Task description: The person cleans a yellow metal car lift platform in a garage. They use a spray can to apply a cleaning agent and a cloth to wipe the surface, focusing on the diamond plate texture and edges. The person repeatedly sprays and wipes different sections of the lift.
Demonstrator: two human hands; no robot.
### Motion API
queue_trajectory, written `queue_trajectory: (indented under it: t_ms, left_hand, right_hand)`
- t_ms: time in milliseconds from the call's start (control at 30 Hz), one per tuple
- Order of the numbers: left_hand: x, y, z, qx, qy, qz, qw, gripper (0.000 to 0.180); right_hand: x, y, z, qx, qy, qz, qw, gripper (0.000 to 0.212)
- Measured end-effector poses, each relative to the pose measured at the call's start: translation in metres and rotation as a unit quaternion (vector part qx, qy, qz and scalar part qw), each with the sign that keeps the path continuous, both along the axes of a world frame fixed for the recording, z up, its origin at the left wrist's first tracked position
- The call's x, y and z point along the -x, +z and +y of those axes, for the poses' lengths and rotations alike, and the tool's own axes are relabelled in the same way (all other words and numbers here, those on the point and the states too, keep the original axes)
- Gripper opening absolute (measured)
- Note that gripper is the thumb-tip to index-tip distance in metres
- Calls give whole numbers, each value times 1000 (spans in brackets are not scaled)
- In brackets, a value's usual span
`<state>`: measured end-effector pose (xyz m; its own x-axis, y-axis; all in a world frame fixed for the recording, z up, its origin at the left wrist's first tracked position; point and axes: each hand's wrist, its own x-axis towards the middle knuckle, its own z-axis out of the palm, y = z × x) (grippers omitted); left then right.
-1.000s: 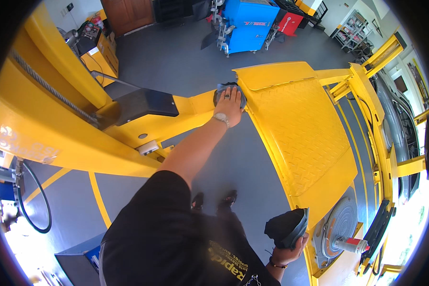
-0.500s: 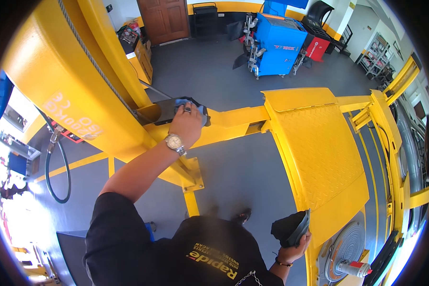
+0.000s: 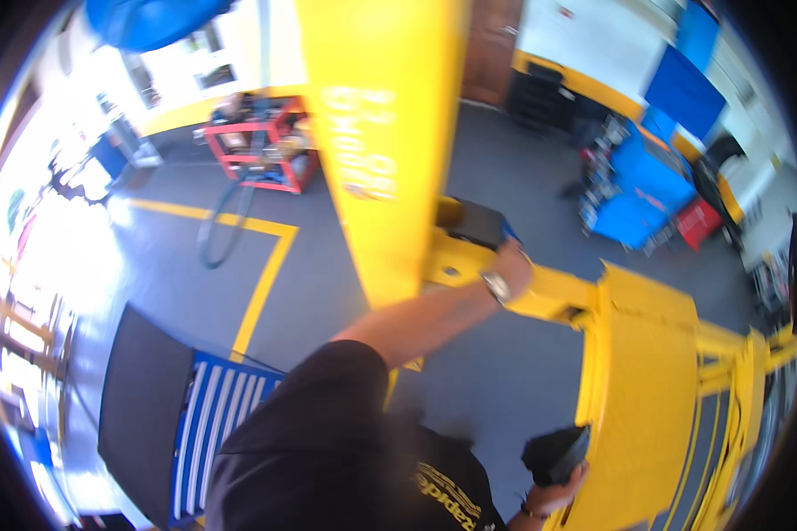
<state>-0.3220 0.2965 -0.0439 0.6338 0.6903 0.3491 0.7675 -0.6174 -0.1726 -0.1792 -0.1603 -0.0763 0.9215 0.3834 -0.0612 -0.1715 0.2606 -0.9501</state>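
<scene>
My left hand [image 3: 511, 273], with a metal watch on its wrist, reaches across to a dark cover [image 3: 476, 223] on the yellow crossbeam [image 3: 553, 299]. A bit of blue cloth [image 3: 509, 232] shows at its fingers, which are smeared by motion. Low at the right, my right hand [image 3: 556, 492] is closed round a black, flared, soft-looking piece [image 3: 553, 453]; its exact kind does not show. That hand is beside the near edge of a yellow lift platform [image 3: 645, 354].
A broad yellow post [image 3: 385, 115] rises left of the crossbeam. Near left stands a blue cabinet [image 3: 226, 416] with pale-striped drawers and a black top [image 3: 146, 411]. Farther off are a red cart [image 3: 283, 181], a dangling hose [image 3: 205, 239] and a blue machine [image 3: 642, 181].
My view has swung left, so the post, platform and both hands appear farther right. The drawer cabinet and more of the red cart have come into view; the spray can has left it.
</scene>
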Motion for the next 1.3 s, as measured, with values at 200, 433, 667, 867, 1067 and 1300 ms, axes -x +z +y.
queue_trajectory:
  t_ms: [200, 433, 667, 867, 1067, 1300]
  left_hand:
    - [23, -38, -67, 339, -290, -38, 894, 26]
    - [156, -44, -148, 675, -130, -470, 554, 38]
    - [232, -25, -201, 696, -112, -701, 110, 39]
    - [180, -94, -219, 744, -142, -653, -4, 40]
    - [159, -119, -226, 831, -119, -529, -127, 50]
    - [136, -154, -269, 792, -198, -432, 383, 60]
  right_hand:
    - [31, 42, 48, 28, 141, 33, 989, 54]
    - [70, 56, 112, 16, 258, 77, 963, 54]
    - [104, 66, 133, -7, 319, 127, 939, 56]
    - [111, 72, 117, -40, 278, 176, 944, 58]
    - [101, 73, 23, -194, 157, 323, 913, 61]
    - [118, 39, -72, -364, 215, 334, 843, 49]
